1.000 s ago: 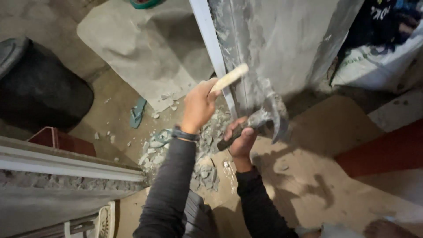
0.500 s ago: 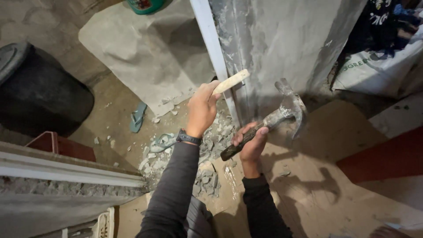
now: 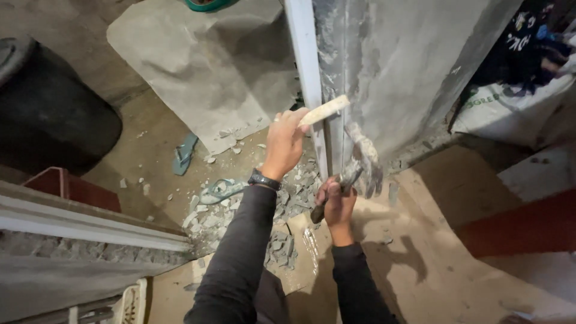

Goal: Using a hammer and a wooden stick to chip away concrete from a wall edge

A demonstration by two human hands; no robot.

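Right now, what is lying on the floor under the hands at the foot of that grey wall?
A heap of grey rubble lies there, with a blue sandal at its edge. The left hand, the right hand and both sleeves cover part of the heap.

Floor: we see bare, dusty concrete floor (image 3: 144, 138), brownish under dim, uneven light.
Slab: a big grey slab (image 3: 198, 66) lies flat near the top, its surface rough.
Rubble: broken grey rubble (image 3: 282, 234) is heaped at the foot of the wall.
Wall: a rough cement wall (image 3: 408, 66) rises at the top, with a pale white frame strip (image 3: 303, 66) along its left edge.
Sandals: we spot two blue-green sandals (image 3: 186, 153) near the slab's lower edge.
Barrel: a dark round barrel (image 3: 48, 114) stands at far left.
Ledge: a white-edged ledge (image 3: 90, 225) crosses the lower left.
Sack: a white sack (image 3: 516, 114) sits at far right.
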